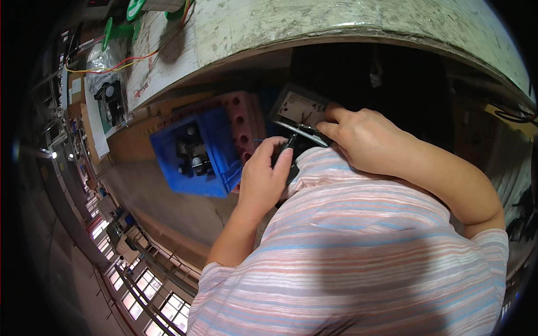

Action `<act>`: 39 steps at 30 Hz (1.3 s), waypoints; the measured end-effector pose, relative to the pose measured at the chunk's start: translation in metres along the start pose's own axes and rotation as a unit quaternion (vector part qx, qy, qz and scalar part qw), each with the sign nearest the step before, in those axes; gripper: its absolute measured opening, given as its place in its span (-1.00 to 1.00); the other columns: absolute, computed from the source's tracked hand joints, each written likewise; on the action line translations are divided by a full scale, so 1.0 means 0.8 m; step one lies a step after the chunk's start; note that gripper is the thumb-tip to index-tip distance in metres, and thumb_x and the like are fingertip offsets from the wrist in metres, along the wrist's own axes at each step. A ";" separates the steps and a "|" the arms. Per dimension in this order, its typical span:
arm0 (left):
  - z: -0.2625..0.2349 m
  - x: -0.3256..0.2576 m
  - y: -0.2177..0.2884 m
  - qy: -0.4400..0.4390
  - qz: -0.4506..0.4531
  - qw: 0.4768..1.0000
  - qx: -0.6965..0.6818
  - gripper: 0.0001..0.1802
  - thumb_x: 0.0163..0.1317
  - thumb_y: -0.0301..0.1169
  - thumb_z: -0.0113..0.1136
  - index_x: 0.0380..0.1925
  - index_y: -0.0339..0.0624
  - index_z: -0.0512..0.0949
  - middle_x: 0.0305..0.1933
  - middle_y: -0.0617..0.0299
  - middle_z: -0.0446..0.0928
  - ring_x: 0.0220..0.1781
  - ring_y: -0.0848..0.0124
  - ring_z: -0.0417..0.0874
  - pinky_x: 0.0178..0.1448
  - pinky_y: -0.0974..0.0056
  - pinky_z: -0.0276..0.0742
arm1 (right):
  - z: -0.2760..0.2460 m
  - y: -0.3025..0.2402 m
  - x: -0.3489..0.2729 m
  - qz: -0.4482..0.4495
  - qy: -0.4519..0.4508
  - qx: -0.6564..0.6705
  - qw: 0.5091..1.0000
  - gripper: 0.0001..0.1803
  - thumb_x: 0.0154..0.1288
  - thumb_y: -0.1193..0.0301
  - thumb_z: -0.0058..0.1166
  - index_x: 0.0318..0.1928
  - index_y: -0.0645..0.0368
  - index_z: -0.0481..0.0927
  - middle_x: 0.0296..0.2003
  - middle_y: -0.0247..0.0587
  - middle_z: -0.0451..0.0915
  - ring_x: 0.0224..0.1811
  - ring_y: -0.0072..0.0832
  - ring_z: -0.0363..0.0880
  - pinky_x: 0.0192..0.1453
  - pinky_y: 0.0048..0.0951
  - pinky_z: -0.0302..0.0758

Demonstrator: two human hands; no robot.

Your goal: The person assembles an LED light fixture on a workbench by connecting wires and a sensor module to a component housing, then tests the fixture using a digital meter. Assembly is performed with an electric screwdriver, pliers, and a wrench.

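Worn bench point(269, 22), black handle point(291, 141), apparently slanting away

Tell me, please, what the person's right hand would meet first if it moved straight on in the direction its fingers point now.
Most likely the open, grey rectangular case with a pale interior, just to the left of the right hand. Depth is unclear, so the fingertips may already touch it.

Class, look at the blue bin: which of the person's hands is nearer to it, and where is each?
Left. The left hand is close by, just right of the blue bin in the picture; the right hand is farther right, beyond the left hand.
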State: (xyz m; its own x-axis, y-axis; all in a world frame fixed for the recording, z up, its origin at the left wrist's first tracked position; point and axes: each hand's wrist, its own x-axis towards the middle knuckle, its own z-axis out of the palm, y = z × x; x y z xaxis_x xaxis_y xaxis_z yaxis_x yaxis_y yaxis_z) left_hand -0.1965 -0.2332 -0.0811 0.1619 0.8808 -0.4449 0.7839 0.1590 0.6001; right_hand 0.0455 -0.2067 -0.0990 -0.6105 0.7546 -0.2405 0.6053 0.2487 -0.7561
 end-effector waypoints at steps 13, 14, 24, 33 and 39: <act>-0.030 0.005 -0.006 -0.126 -0.181 0.907 -0.359 -0.38 0.40 -0.03 0.12 0.21 -0.35 0.41 -0.02 0.06 0.60 -0.06 0.34 0.69 0.03 0.30 0.62 | -0.003 -0.001 0.000 -0.001 -0.010 0.000 1.000 -0.66 0.16 0.54 0.09 -0.02 0.27 0.66 -0.07 0.10 0.58 -0.17 -0.03 0.69 -0.04 -0.20 0.65; -0.028 0.002 0.009 -0.094 -0.046 0.986 -0.127 -0.38 0.30 -0.08 0.24 0.19 -0.31 0.43 -0.01 0.07 0.60 -0.06 0.31 0.69 0.01 0.28 0.61 | -0.004 -0.001 0.000 0.001 -0.013 0.005 1.000 -0.66 0.16 0.54 0.09 -0.02 0.27 0.66 -0.08 0.10 0.58 -0.17 -0.03 0.69 -0.04 -0.20 0.65; -0.018 0.025 -0.055 -0.254 -0.281 0.611 -0.695 -0.52 0.41 -0.21 0.09 0.19 -0.29 0.38 -0.08 -0.02 0.52 -0.33 0.47 0.53 -0.54 0.55 0.38 | -0.001 0.002 -0.001 -0.011 0.010 0.018 1.000 -0.66 0.15 0.54 0.11 -0.02 0.27 0.66 -0.09 0.09 0.58 -0.18 -0.03 0.69 -0.05 -0.20 0.64; -0.019 0.017 -0.024 -0.148 -0.173 0.944 -0.238 -0.43 0.32 -0.14 0.23 0.19 -0.29 0.42 0.01 -0.02 0.57 0.01 0.22 0.63 0.01 0.16 0.60 | -0.003 0.002 0.000 -0.003 0.004 0.018 1.000 -0.64 0.15 0.57 0.09 0.00 0.27 0.66 -0.07 0.10 0.58 -0.18 -0.02 0.69 -0.04 -0.17 0.65; 0.007 0.002 0.008 0.005 0.078 0.987 0.141 -0.48 0.14 -0.33 0.39 0.09 -0.24 0.50 0.03 -0.02 0.57 0.04 0.12 0.64 0.09 0.19 0.57 | -0.002 0.001 0.002 0.007 -0.004 0.022 1.000 -0.64 0.15 0.57 0.09 -0.01 0.27 0.66 -0.07 0.11 0.59 -0.18 0.00 0.69 -0.06 -0.18 0.65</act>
State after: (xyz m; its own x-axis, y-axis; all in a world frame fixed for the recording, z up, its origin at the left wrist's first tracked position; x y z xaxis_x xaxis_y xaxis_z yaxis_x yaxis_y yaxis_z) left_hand -0.1878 -0.2333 -0.0814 0.2889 0.8894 -0.3543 0.8855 -0.1077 0.4519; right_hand 0.0461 -0.2043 -0.0992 -0.6068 0.7527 -0.2552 0.5904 0.2119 -0.7788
